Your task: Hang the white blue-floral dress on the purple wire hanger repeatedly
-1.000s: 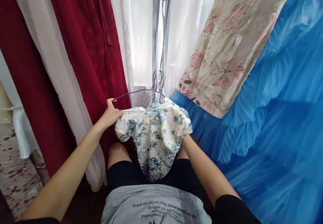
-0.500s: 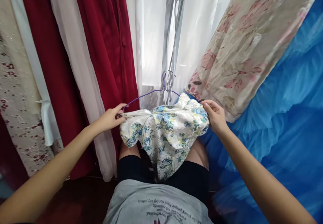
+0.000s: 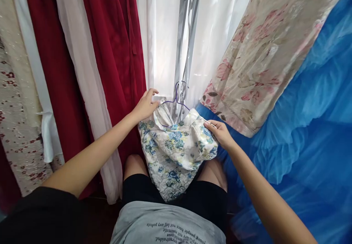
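Note:
A white top with blue and yellow-green flowers (image 3: 174, 156) hangs from a thin purple hanger (image 3: 176, 90) in front of my legs. At the top's left shoulder, my left hand (image 3: 147, 105) grips the cloth, its thumb by the neckline and its index finger reaching forward. On the opposite side my right hand (image 3: 220, 133) pinches the shoulder edge between thumb and fingers. The hanger's hook and part of its arms show above the neckline; its lower part is hidden in the cloth. The top's hem droops to a point over my black shorts.
Long dark red (image 3: 115, 46) and pale pink garments (image 3: 79, 53) hang on the left. Grey ribbons (image 3: 183, 35) fall before a white curtain (image 3: 165, 35). To the right are a beige floral garment (image 3: 255, 60) and blue ruffled tulle (image 3: 310, 134).
My left hand has moved up and inward with the top's left shoulder, and the neckline has opened there. My right hand has shifted slightly inward and down. The hem spreads wider.

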Demonstrator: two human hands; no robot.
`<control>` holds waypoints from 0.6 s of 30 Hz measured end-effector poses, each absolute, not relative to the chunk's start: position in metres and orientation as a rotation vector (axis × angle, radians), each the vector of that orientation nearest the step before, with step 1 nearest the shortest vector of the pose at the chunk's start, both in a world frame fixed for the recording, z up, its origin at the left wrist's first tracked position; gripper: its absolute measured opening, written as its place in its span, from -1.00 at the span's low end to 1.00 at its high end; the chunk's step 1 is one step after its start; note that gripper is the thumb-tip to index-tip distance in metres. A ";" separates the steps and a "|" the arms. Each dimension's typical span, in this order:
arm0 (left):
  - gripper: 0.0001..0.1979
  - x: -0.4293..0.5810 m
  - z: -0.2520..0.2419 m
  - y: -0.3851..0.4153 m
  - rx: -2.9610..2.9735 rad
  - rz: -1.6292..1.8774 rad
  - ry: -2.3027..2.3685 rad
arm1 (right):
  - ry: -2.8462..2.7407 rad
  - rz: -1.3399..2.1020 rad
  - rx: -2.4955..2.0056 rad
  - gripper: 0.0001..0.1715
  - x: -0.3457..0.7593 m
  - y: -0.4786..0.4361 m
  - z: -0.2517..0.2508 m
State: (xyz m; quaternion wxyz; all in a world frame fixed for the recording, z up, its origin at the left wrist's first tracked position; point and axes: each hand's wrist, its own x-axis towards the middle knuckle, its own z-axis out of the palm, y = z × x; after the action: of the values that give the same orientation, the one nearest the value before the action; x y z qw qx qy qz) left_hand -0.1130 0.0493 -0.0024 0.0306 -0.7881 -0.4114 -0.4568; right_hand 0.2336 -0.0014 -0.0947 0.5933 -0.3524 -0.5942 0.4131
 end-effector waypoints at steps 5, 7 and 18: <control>-0.57 -0.131 -0.038 0.073 -2.497 -1.204 -1.416 | -1.295 0.842 -0.764 -0.60 0.236 0.001 -0.090; -0.54 -0.138 -0.047 0.073 -2.604 -1.223 -1.425 | -1.220 0.838 -0.745 -0.60 0.238 0.005 -0.076; -0.63 -0.137 -0.036 0.073 -2.160 -1.464 -1.567 | -1.245 1.237 -0.621 -0.57 0.198 -0.024 -0.009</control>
State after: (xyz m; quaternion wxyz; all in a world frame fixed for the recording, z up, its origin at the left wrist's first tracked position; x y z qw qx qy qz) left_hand -0.1374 0.0732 -0.0359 0.0491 -0.7088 -0.5143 -0.4803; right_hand 0.1984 -0.0242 -0.0089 0.5971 -0.2675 -0.5364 0.5331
